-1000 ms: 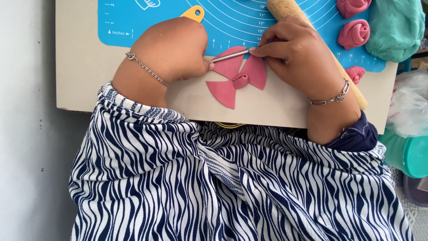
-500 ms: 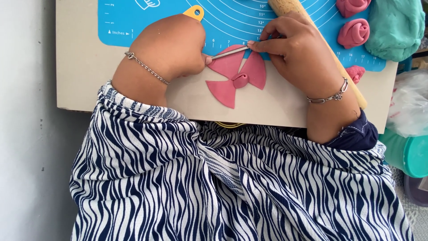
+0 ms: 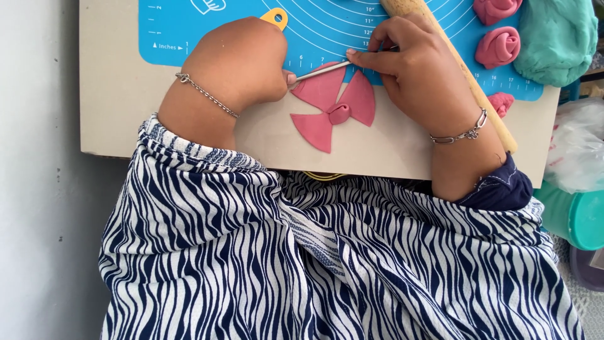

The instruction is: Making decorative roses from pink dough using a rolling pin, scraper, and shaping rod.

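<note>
Three flat pink clay wedges (image 3: 332, 104) fan out from a small rolled centre on a beige board (image 3: 119, 94), at the edge of a blue measuring mat (image 3: 189, 31). My right hand (image 3: 421, 75) pinches a thin metal modelling tool (image 3: 324, 69) whose shaft lies across the top wedge. The fingers of my left hand (image 3: 242, 60) are curled, and its thumb tip meets the tool's other end beside the clay. A yellow-handled item (image 3: 275, 16) peeks out behind my left hand. Both wrists wear chain bracelets.
A wooden rolling pin (image 3: 469, 82) runs diagonally under my right hand. Pink clay roses (image 3: 498, 45) and a teal clay lump (image 3: 557, 41) lie at the upper right. A teal container (image 3: 576, 214) and a plastic bag (image 3: 582, 145) sit to the right. My lap wears striped fabric.
My right hand and the tool have shifted slightly up and left across the top wedge. My left hand has stayed in place.
</note>
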